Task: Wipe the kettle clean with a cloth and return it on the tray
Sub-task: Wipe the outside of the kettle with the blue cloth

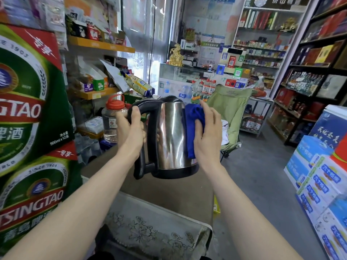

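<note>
Aloft, left hand [131, 128] clenched round kettle [171, 136] handle, right hand [207, 132] pressing cloth [193, 126] flat.

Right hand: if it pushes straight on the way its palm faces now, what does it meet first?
The blue cloth under the right hand, and directly behind it the steel side of the kettle; the hand already presses there.

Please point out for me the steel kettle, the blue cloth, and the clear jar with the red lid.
Shiny steel kettle with black handle [170, 132], head view: middle of its metal body.
Blue folded cloth [192, 128], head view: its visible fold against the kettle.
Clear plastic jar with red lid [115, 105], head view: the lid.
</note>
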Motion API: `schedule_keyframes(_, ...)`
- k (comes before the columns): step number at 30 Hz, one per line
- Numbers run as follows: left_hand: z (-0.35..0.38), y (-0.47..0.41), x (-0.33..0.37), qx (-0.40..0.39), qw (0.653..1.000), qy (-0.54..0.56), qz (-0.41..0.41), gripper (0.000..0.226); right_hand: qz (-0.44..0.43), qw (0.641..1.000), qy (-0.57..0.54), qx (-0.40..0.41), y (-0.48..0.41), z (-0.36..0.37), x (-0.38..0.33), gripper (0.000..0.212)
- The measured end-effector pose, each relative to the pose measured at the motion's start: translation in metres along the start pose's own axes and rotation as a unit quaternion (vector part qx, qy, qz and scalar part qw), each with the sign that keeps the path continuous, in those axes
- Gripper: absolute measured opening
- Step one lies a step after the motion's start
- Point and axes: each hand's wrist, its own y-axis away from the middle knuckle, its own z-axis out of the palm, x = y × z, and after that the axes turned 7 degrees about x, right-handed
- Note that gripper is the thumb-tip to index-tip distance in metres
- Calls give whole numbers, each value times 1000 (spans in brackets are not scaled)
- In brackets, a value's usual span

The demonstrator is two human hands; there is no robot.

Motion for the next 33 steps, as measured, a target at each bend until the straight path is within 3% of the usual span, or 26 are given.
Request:
schedule_keyframes(4, 1, 1, -3, -18, 998, -51, 21, 25, -85, 995, 56, -17, 24, 6, 0, 47)
schedule_keyframes(7, 3, 2, -4, -14, 999, -47, 21, 24, -309, 942, 101, -82, 34, 10, 11, 49)
schedule_keyframes(9, 3, 1, -6, -20, 998, -54, 29, 24, -381, 910, 116, -115, 22, 9, 20, 55)
schedule_keyframes(12, 1, 0, -9, -44, 996, -73, 40, 27, -250, 962, 94, -61, -5, 9, 22, 48)
schedule_keyframes(14, 0, 0, -8, -53, 994, -81, 44, 29, -207, 972, 100, -45, -9, 8, 18, 44)
schedule_keyframes(19, 2, -2, -5, -31, 991, -115, 69, 29, -420, 887, 130, -139, 20, 5, 23, 64)
schedule_keyframes(20, 3, -2, -4, -31, 990, -120, 72, 30, -417, 888, 132, -144, 15, 4, 25, 63)
schedule_keyframes(23, 6, 1, -4, -44, 990, -118, 66, 36, -323, 933, 118, -104, -7, 3, 20, 46)
schedule_keyframes(26, 8, 1, -3, -48, 991, -114, 56, 36, -259, 952, 127, -103, -15, 3, 7, 45)
schedule_keyframes(29, 9, 0, -3, -35, 991, -115, 56, 31, -282, 945, 127, -103, -7, 7, 6, 45)
schedule_keyframes(33, 6, -7, -1, 4, 994, -101, 30, 27, -374, 912, 116, -122, 35, 10, 13, 42)
